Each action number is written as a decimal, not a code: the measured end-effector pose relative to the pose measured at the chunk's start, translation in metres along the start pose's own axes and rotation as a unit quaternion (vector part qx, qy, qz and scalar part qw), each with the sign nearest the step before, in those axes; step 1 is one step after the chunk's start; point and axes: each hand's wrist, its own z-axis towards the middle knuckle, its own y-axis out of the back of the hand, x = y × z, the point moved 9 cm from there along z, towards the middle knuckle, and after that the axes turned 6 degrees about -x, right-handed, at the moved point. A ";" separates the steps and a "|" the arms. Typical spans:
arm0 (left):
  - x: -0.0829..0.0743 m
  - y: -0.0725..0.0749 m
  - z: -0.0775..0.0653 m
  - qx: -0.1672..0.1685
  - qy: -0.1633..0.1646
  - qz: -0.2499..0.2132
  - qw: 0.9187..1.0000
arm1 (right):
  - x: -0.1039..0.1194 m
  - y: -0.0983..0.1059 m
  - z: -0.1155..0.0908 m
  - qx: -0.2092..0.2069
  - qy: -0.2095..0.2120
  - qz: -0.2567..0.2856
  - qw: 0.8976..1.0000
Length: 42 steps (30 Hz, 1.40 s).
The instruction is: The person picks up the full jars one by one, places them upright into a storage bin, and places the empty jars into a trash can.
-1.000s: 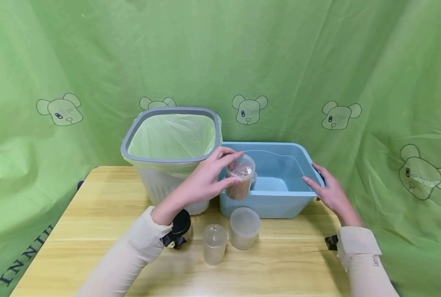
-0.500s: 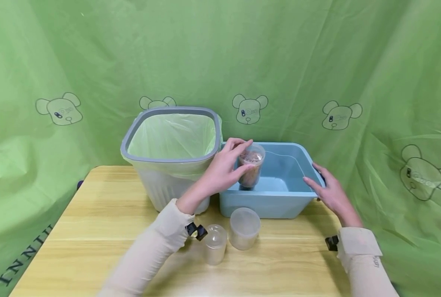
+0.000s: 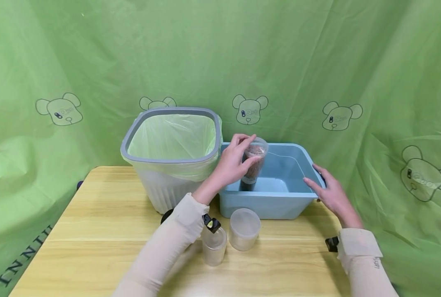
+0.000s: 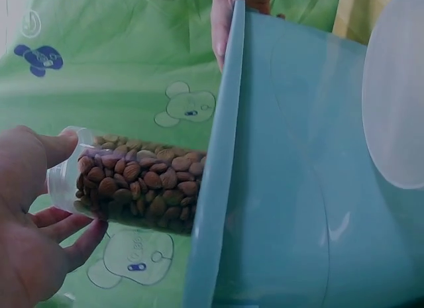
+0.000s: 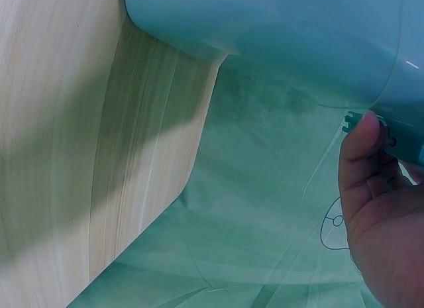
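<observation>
My left hand [image 3: 233, 161] grips the top of a clear plastic jar [image 3: 255, 167] between thumb and fingers, above the left part of a light-blue plastic bin [image 3: 269, 206]. In the left wrist view, the jar [image 4: 142, 182] is packed with brown almonds and its lower end is hidden behind the bin's rim. Below the jar in the head view shows another round container [image 3: 247, 185] with dark contents, standing inside the bin. On the right, my right hand [image 3: 328, 189] holds the bin's end rim, thumb inside; the right wrist view shows that thumb [image 5: 364, 132] at the rim.
Left of the bin stands a waste bin [image 3: 168, 159] with a grey rim and a pale green liner. Two clear containers, a narrow one [image 3: 214, 249] and a wider one [image 3: 245, 231], stand on the wooden table [image 3: 105, 231]. Part of a black round thing [image 3: 166, 216] shows behind the left sleeve.
My left hand has carried the almond jar rightward and farther back, from the bin's front left rim to over its inside. The right hand has stayed at the rim.
</observation>
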 end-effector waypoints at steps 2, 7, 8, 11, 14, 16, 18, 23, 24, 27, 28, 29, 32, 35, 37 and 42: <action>0.004 0.000 0.003 -0.017 0.004 0.004 1.000 | 0.000 0.000 0.000 -0.001 0.001 0.001 1.000; 0.016 -0.002 0.010 -0.057 0.012 0.017 0.998 | 0.001 0.001 -0.001 -0.003 0.001 -0.001 1.000; 0.019 -0.003 0.011 -0.065 0.015 0.020 0.998 | 0.001 0.001 -0.001 -0.004 0.002 -0.002 1.000; 0.028 -0.006 0.014 -0.085 0.023 0.028 0.996 | 0.001 0.000 0.000 -0.005 0.002 -0.004 1.000; 0.039 -0.011 0.016 -0.096 0.030 0.041 0.994 | 0.000 0.000 0.001 -0.005 0.003 -0.004 1.000; 0.047 -0.014 0.016 -0.099 0.035 0.045 0.993 | -0.001 -0.001 0.001 -0.003 0.003 -0.003 1.000; 0.053 -0.016 0.016 -0.102 0.040 0.045 0.993 | -0.001 -0.002 0.001 -0.001 0.002 -0.001 1.000; 0.064 -0.022 0.014 -0.098 0.059 0.032 0.993 | -0.002 -0.001 0.000 -0.001 0.001 -0.003 1.000; 0.066 -0.024 0.014 -0.094 0.065 0.033 0.993 | -0.002 -0.001 0.000 -0.003 0.002 -0.004 1.000; 0.073 -0.029 0.013 -0.077 0.090 0.052 0.992 | -0.001 0.000 0.001 -0.004 0.005 -0.004 1.000; 0.075 -0.030 0.013 -0.067 0.098 0.064 0.991 | -0.001 -0.001 0.001 -0.004 0.006 -0.004 1.000; 0.078 -0.032 0.013 -0.058 0.106 0.077 0.990 | 0.000 -0.001 0.001 -0.003 0.007 -0.003 1.000; 0.083 -0.038 0.013 -0.027 0.124 0.109 0.986 | 0.000 -0.002 0.001 -0.002 0.008 -0.002 1.000; 0.086 -0.044 0.013 -0.003 0.135 0.122 0.983 | 0.000 -0.001 0.001 -0.004 0.008 -0.004 1.000; 0.088 -0.046 0.012 0.007 0.144 0.123 0.982 | 0.000 -0.001 0.001 -0.005 0.008 -0.006 1.000; 0.093 -0.050 0.011 0.032 0.167 0.141 0.975 | 0.000 0.000 0.000 -0.005 0.008 -0.007 1.000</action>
